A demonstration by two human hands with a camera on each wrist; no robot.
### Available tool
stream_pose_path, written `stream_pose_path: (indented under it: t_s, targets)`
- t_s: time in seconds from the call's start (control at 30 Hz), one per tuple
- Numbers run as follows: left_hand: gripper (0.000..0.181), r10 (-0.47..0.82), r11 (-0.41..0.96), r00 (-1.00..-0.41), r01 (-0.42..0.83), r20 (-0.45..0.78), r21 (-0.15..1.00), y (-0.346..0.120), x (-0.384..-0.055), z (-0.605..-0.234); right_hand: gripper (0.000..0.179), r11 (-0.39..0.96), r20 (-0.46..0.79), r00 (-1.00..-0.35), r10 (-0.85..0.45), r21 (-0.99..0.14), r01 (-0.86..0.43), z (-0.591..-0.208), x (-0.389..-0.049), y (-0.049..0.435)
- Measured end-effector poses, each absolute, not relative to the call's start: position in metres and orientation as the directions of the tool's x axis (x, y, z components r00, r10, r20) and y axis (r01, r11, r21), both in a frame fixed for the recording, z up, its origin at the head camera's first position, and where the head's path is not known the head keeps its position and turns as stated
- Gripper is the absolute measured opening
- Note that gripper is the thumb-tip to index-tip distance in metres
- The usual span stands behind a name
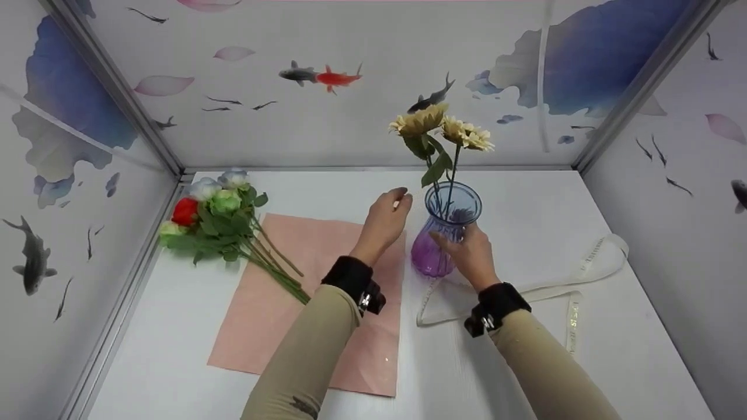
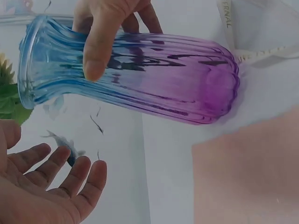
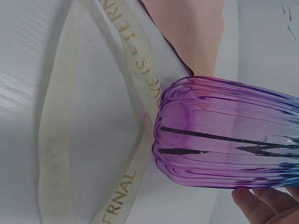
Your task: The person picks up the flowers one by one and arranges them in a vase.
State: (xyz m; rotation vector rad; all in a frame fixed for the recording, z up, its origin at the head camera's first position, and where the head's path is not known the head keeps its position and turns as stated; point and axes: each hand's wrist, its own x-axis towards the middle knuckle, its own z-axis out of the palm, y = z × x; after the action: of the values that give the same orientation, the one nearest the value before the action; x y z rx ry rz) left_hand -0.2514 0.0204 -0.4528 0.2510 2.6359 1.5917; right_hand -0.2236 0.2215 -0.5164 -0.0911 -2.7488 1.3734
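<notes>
A ribbed glass vase (image 1: 429,251), blue at the neck and purple at the base, holds yellow flowers (image 1: 426,121) whose dark stems reach down inside it. My right hand (image 1: 475,256) grips the vase from its right side; the thumb lies across the glass below the neck in the left wrist view. Whether the base touches the table cannot be told. To the left of the vase's rim is my left hand (image 1: 386,221), apart from the glass. Its fingers (image 2: 79,179) are spread and relaxed, and the palm holds nothing.
A pink sheet of paper (image 1: 350,350) lies left of the vase. Across its upper left rests a bunch of red, green and pale blue flowers (image 1: 219,224). A cream ribbon (image 1: 575,283) with gold lettering loops over the right side. Printed panels (image 1: 373,134) wall in the white table.
</notes>
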Motion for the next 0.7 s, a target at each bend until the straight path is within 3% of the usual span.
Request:
stream_pose_path:
  t_s: [0.7]
  targets:
    - [0.049, 0.026, 0.533, -0.998, -0.035, -0.058, 0.846, -0.044, -0.248, -0.49, 0.095, 0.61, 0.019, -0.997, 0.077, -0.792, 0.032, -0.518, -0.223, 0.224]
